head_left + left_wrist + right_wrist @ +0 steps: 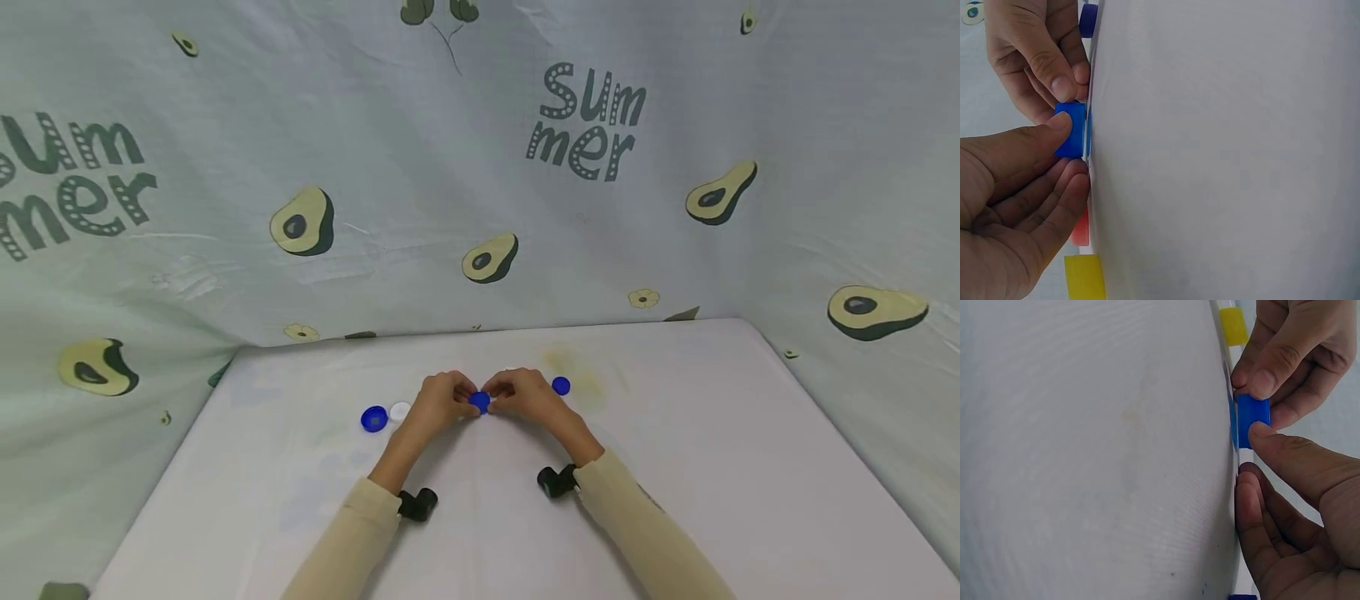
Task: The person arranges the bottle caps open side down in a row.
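Observation:
A small round blue cap (pixel 480 403) is held between both hands over the middle of the white table. My left hand (pixel 441 400) pinches it from the left and my right hand (pixel 525 395) from the right. In the left wrist view the left thumb lies on the face of the blue cap (pixel 1077 142), with the other fingers curved beside it. The right wrist view has the right thumb tip against the lower edge of the blue cap (pixel 1254 412). The cap's underside is hidden.
Left of the hands lie a blue ring-like piece (pixel 374 419) and a white piece (pixel 400 411); a blue cap (pixel 561 386) lies to the right. Red (pixel 1081 228) and yellow (pixel 1085 277) pieces show in the left wrist view. Behind hangs a printed cloth (pixel 405 167).

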The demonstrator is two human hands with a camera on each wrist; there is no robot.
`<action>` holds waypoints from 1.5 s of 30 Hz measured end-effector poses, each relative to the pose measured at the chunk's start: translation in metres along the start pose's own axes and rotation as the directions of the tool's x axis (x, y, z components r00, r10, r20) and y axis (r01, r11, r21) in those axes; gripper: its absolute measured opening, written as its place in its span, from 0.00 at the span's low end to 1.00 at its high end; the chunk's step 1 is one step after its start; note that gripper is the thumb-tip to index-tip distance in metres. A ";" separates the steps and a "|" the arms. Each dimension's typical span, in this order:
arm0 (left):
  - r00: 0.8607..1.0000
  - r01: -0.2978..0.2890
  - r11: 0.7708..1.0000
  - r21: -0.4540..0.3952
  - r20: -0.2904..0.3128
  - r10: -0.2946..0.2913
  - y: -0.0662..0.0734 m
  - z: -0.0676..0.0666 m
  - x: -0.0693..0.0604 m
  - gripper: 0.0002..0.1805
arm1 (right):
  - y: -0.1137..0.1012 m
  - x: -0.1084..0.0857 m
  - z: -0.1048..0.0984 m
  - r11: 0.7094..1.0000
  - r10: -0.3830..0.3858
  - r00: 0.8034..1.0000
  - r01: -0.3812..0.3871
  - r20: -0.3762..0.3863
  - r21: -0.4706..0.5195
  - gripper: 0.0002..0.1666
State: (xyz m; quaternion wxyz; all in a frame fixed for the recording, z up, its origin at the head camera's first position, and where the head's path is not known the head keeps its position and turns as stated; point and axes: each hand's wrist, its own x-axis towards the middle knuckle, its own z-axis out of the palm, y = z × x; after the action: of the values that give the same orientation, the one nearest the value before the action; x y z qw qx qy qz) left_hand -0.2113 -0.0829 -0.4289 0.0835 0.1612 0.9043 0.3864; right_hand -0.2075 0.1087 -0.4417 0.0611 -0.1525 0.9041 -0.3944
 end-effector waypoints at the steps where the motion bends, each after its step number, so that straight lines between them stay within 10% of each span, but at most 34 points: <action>1: 1.000 -0.005 1.000 -0.002 0.003 0.005 0.000 -0.001 0.000 0.14 | 0.000 0.000 0.000 1.000 -0.001 1.000 0.001 -0.005 -0.004 0.14; 23: 0.997 -0.080 0.994 -0.078 -0.006 0.080 0.000 -0.008 -0.010 0.12 | -0.001 -0.006 -0.004 0.994 -0.087 0.996 0.089 -0.031 0.070 0.14; 45: 0.952 -0.282 0.945 -0.164 -0.174 0.253 0.009 -0.007 -0.018 0.15 | -0.007 -0.023 -0.023 0.976 -0.112 0.985 0.133 -0.128 0.170 0.17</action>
State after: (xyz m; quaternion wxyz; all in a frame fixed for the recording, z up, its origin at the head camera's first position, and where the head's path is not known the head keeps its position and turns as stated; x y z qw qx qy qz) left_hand -0.1947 -0.0883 -0.4167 -0.0236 0.2446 0.8374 0.4883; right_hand -0.1892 0.1275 -0.4212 -0.0032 -0.1784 0.8562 -0.4848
